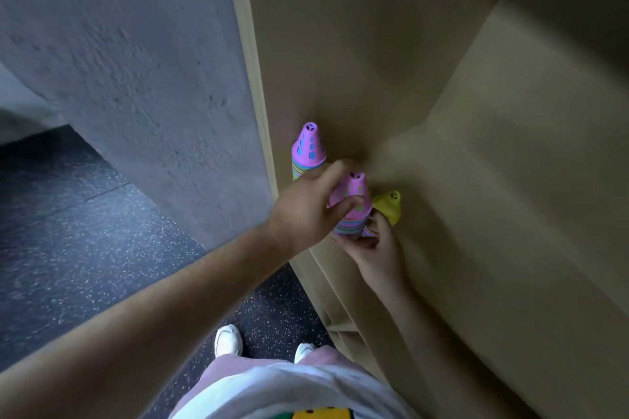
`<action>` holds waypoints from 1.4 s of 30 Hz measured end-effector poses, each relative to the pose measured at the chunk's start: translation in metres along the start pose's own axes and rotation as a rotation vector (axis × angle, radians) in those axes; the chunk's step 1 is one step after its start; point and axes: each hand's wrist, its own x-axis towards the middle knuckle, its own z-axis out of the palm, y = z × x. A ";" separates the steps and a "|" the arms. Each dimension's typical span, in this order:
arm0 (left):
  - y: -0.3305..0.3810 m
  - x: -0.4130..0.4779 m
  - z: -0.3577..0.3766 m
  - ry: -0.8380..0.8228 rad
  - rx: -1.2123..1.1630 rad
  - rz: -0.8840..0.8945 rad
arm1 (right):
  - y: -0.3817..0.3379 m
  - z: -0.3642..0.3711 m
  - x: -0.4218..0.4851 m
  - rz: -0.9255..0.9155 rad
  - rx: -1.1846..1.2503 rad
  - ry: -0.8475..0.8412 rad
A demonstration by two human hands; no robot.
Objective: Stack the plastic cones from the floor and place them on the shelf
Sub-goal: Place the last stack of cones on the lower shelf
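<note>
Pink-topped stack (352, 204), centre frame, is at the shelf (510, 146) front and still in hand. Second stack (308, 150) already stands on the shelf, just above it in frame. Yellow cone (388, 206) is immediately right. Judged nearly complete: setting down and release remain. Left hand (306, 211) curls round the pink-topped stack's side, and right hand (371, 248) grips its base.

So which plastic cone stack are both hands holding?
The middle purple-topped cone stack: the left hand grips its side, the right hand its base. Another purple-topped stack stands behind, a yellow cone to its right.
</note>
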 end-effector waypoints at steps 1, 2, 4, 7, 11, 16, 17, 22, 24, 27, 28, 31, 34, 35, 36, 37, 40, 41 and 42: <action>0.006 0.009 -0.014 0.027 0.039 0.020 | -0.019 0.005 0.005 -0.037 0.017 -0.004; 0.012 0.019 -0.026 0.055 0.071 0.043 | -0.040 0.009 0.011 -0.061 0.030 -0.004; 0.019 0.041 -0.051 0.113 0.104 0.097 | -0.076 0.017 0.025 -0.121 0.021 0.003; 0.020 0.075 -0.082 0.185 0.132 0.139 | -0.117 0.029 0.055 -0.181 0.032 0.018; 0.003 0.110 -0.106 0.238 0.178 0.124 | -0.151 0.050 0.091 -0.187 0.058 -0.024; -0.026 0.119 -0.104 0.163 0.205 0.029 | -0.134 0.066 0.112 -0.153 -0.047 -0.051; -0.032 0.115 -0.096 0.117 0.206 0.002 | -0.123 0.068 0.114 -0.143 -0.077 -0.045; -0.050 0.084 -0.066 -0.040 0.133 -0.123 | -0.072 0.068 0.113 -0.119 -0.311 -0.042; -0.051 0.083 -0.065 -0.023 0.121 -0.108 | -0.064 0.063 0.113 -0.121 -0.366 -0.045; -0.050 0.086 -0.064 0.029 0.218 -0.022 | -0.060 0.054 0.110 -0.154 -0.445 0.009; -0.048 0.086 -0.062 0.064 0.281 0.015 | -0.061 0.050 0.106 -0.171 -0.466 0.032; -0.034 0.082 -0.050 0.200 0.475 0.160 | -0.063 0.032 0.094 -0.243 -0.509 0.110; -0.021 0.073 -0.021 0.182 0.430 0.310 | -0.065 0.008 0.082 -0.323 -0.555 0.204; -0.020 0.072 -0.008 0.132 0.388 0.328 | -0.062 -0.001 0.080 -0.328 -0.573 0.225; -0.021 0.070 0.005 0.075 0.356 0.320 | -0.057 -0.010 0.079 -0.315 -0.591 0.241; -0.022 0.069 0.017 0.015 0.335 0.285 | -0.052 -0.019 0.077 -0.288 -0.606 0.256; -0.035 0.067 0.054 -0.149 0.294 0.126 | -0.033 -0.039 0.073 -0.205 -0.663 0.273; -0.039 0.067 0.064 -0.192 0.288 0.074 | -0.029 -0.043 0.072 -0.187 -0.685 0.265; -0.042 0.068 0.073 -0.233 0.286 0.019 | -0.023 -0.045 0.070 -0.180 -0.702 0.255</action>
